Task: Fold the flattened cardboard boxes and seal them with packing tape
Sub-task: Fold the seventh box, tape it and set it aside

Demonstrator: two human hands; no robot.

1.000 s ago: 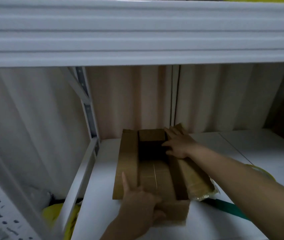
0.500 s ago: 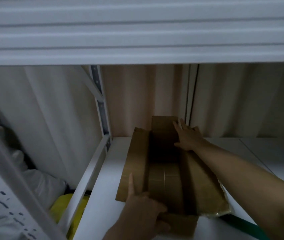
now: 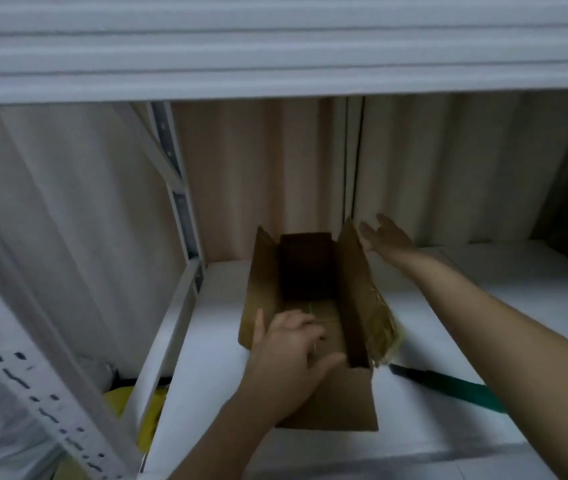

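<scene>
- The brown corrugated cardboard box (image 3: 313,327) stands at the centre of the frame on the white shelf board (image 3: 206,358), already opened into shape, its top flaps up and its inside dark.
- My left hand (image 3: 289,355), low and centre, reaches over the near rim with fingers loosely spread inside, thumb toward the near flap; I cannot tell whether it presses anything.
- My right hand (image 3: 384,237), right of centre, is flat and open, fingers straight against the outside of the tall right flap (image 3: 355,282), well apart from the left hand.
- I judge the folding partly done: the top flaps are unclosed and I see no fresh tape on top.
- A dark green strip (image 3: 448,386) lies at lower right; no tape roll shows.
</scene>
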